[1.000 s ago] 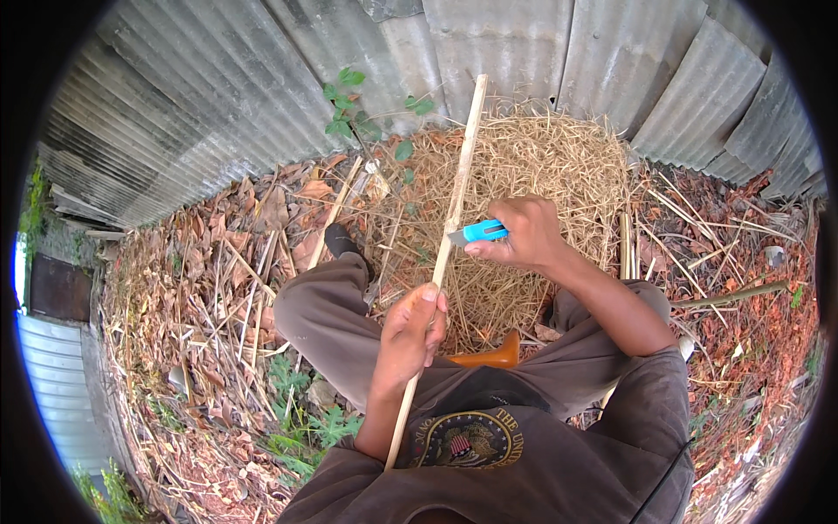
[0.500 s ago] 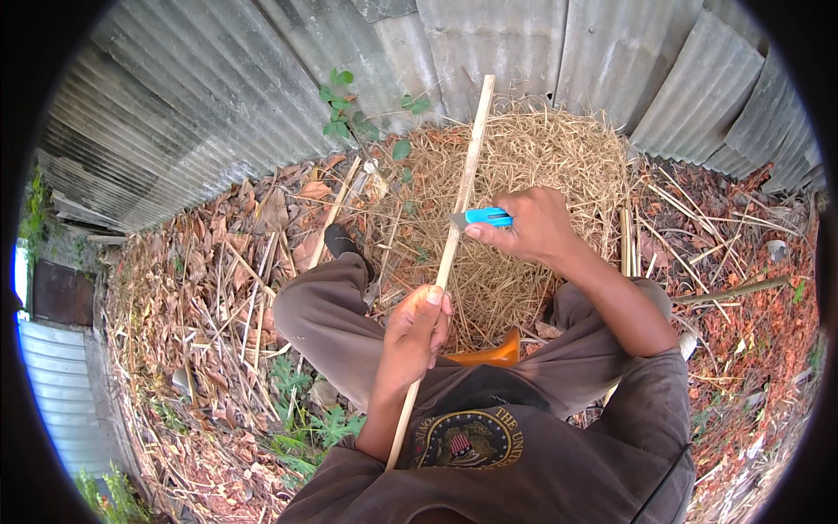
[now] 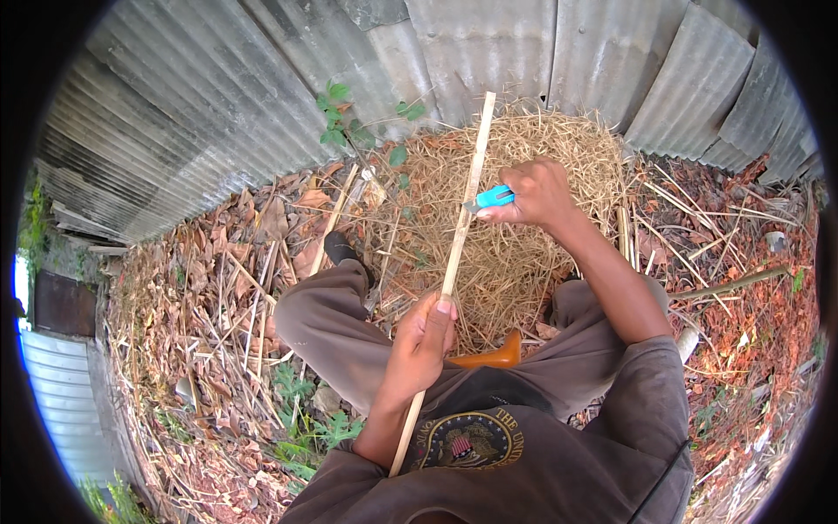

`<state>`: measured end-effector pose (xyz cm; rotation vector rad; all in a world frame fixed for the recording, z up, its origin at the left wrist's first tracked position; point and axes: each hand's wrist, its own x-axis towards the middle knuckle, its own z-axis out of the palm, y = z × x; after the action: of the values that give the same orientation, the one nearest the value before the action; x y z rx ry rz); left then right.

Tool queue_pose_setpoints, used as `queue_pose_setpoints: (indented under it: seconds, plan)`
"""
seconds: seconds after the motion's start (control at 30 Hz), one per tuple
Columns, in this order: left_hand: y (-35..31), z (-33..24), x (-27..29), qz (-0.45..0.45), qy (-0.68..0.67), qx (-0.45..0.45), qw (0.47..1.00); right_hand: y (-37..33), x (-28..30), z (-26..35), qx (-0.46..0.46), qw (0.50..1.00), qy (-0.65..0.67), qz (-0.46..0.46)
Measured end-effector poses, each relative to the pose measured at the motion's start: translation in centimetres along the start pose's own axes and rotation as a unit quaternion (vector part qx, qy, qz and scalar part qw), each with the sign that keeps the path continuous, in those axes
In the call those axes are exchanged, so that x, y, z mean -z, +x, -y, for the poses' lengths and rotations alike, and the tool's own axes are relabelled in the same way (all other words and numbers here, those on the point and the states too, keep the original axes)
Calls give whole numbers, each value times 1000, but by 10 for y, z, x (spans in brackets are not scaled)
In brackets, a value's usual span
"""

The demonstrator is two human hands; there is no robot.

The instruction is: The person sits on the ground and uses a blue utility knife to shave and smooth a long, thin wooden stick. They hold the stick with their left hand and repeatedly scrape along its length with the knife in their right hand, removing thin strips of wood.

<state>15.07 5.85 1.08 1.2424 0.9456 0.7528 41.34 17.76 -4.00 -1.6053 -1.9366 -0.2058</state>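
My left hand (image 3: pixel 421 342) is closed around a long, thin wooden strip (image 3: pixel 466 203), thumb lying along it. The strip slants from my lap up and away, its far end over the straw. In my right hand (image 3: pixel 539 194) is a blue utility knife (image 3: pixel 495 197), gripped between thumb and fingers. Its short metal blade meets the right edge of the strip, well above my left hand. An orange curved object (image 3: pixel 491 353) rests between my legs, partly hidden by my clothes.
Shavings and straw (image 3: pixel 515 262) form a pile in front of me. Dry leaves (image 3: pixel 218 288) and loose sticks cover the ground on both sides. A corrugated metal fence (image 3: pixel 489 52) closes off the far side, with a leafy plant (image 3: pixel 336 113) before it.
My right hand has moved slightly up and to the right with the knife, whose blade sits farther along the strip. My left hand and the strip have shifted a little toward me.
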Motion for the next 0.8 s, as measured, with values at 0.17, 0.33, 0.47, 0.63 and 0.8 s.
queue_pose_setpoints:
  seconds: [0.17,0.33,0.47,0.63,0.8]
  plan:
    - [-15,13,0,34,9,53,998,14,22,-81,-119,988,-89,43]
    - [-10,3,14,1,-26,35,999,8,35,-44,-150,988,14,33]
    - [-12,-1,11,5,-18,28,999,-9,33,-10,-32,998,54,15]
    - [-12,0,9,14,-54,28,998,-16,21,30,49,992,109,30]
    - [-10,2,10,15,-82,27,996,-14,21,40,97,992,77,-20]
